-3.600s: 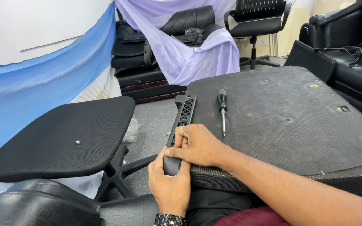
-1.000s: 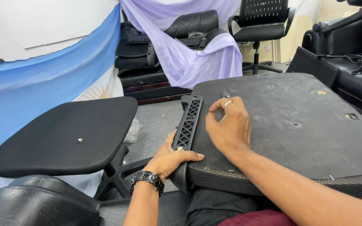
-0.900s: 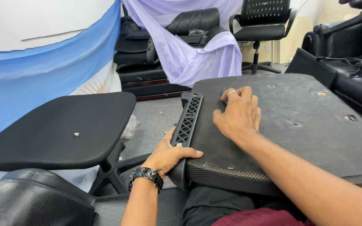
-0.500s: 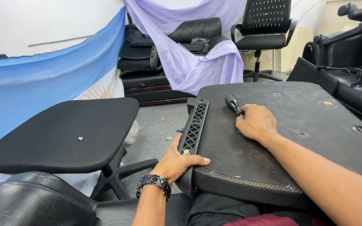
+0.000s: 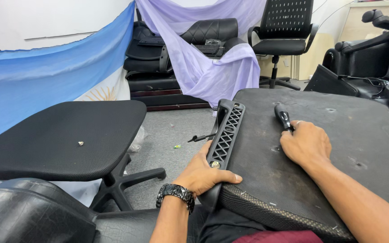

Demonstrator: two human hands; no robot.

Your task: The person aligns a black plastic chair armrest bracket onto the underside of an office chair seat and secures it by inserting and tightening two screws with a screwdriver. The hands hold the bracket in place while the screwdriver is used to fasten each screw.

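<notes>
From the head camera, the left hand [image 5: 203, 173] clamps the black lattice-patterned plastic armrest bracket [image 5: 225, 135] against the upturned dark chair-seat base [image 5: 338, 148] while the right hand [image 5: 306, 144] curls round the black-handled screwdriver [image 5: 283, 118]; brace the bracket steady, grip firmly.

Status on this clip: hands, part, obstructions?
Left hand steadies black lattice bracket at seat pan edge. Right hand closed on screwdriver. Nothing blocking.

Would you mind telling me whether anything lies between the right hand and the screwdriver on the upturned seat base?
Nothing visible does: the right hand already covers the screwdriver, whose black handle shows beyond the fingers.
</notes>
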